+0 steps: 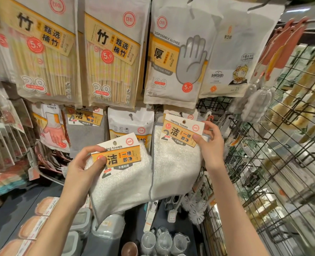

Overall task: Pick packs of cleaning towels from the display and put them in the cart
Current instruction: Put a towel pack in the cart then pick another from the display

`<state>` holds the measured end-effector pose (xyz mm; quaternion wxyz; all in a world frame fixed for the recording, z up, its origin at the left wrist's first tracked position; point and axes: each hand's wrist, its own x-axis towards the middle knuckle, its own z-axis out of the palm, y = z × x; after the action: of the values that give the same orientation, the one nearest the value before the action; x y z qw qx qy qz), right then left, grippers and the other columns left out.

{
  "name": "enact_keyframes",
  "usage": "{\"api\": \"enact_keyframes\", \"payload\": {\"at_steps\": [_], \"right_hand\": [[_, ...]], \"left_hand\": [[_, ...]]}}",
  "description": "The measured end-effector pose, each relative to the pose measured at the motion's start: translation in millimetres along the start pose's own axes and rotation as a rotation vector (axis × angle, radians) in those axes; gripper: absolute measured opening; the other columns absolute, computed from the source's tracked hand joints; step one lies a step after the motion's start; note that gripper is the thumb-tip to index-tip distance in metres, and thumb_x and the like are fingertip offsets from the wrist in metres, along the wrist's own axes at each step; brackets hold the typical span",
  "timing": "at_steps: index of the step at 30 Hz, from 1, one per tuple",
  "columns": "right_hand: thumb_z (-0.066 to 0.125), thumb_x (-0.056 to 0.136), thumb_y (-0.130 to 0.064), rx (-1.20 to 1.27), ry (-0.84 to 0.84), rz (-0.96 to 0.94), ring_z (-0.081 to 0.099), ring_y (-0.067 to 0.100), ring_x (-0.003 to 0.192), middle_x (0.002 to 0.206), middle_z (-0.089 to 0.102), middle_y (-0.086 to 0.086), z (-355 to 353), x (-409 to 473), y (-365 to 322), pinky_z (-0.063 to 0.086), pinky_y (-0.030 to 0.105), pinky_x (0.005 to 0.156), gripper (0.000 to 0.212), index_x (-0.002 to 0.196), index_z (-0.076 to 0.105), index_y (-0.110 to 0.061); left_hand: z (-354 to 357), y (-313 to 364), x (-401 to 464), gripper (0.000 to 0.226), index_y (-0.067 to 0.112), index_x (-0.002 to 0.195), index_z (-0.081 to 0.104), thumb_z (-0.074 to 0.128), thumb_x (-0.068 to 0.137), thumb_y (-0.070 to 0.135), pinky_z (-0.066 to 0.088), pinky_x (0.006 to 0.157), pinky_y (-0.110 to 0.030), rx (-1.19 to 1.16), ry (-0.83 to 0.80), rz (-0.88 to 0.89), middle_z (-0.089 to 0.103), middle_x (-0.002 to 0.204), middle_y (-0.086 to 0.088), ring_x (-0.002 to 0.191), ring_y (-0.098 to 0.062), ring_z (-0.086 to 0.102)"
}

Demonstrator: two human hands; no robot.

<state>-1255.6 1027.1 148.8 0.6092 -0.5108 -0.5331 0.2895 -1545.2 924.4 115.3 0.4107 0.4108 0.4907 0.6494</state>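
Note:
My left hand grips a pack of white cleaning towels by its orange-and-white header card, tilted and held away from the display. My right hand pinches the header card of a second white towel pack, which sits right in front of the hanging row; another header card shows just behind it. The two packs touch along a grey-trimmed edge. A grey towel pack hangs on the display at the left. No cart is in sight.
Bamboo chopstick packs and disposable glove packs hang above. A black wire rack with brushes stands at the right. Below are lidded containers, clear cups and orange-lidded boxes on a dark shelf.

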Motion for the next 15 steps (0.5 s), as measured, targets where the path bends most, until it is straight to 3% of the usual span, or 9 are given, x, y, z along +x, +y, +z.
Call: {"api": "enact_keyframes", "payload": {"at_steps": [5, 12, 15], "right_hand": [[0.065, 0.081, 0.002, -0.067, 0.023, -0.034, 0.055, 0.001, 0.094, 0.098, 0.057, -0.012, 3, 8, 9, 0.050, 0.010, 0.069, 0.047, 0.120, 0.053, -0.020], [0.067, 0.080, -0.002, -0.106, 0.104, -0.033, 0.055, 0.006, 0.102, 0.108, 0.061, -0.009, 16, 27, 22, 0.048, 0.026, 0.091, 0.048, 0.124, 0.057, -0.020], [0.067, 0.080, -0.003, -0.103, 0.118, -0.024, 0.054, 0.009, 0.110, 0.118, 0.061, -0.004, 21, 36, 29, 0.046, 0.033, 0.099, 0.050, 0.126, 0.057, -0.023]], "left_hand": [[1, 2, 0, 0.032, 0.031, 0.078, 0.067, 0.061, 0.087, 0.002, 0.052, 0.074, -0.038, 0.005, 0.002, -0.006, 0.072, 0.099, -0.006, 0.086, -0.030, 0.067], [6, 6, 1, 0.029, 0.032, 0.079, 0.067, 0.062, 0.086, 0.004, 0.056, 0.060, -0.025, -0.006, -0.009, 0.003, 0.074, 0.093, 0.001, 0.077, -0.020, 0.071], [8, 6, 2, 0.029, 0.033, 0.080, 0.067, 0.063, 0.086, 0.005, 0.056, 0.062, -0.029, -0.003, -0.006, 0.000, 0.074, 0.094, 0.000, 0.078, -0.021, 0.071]]}}
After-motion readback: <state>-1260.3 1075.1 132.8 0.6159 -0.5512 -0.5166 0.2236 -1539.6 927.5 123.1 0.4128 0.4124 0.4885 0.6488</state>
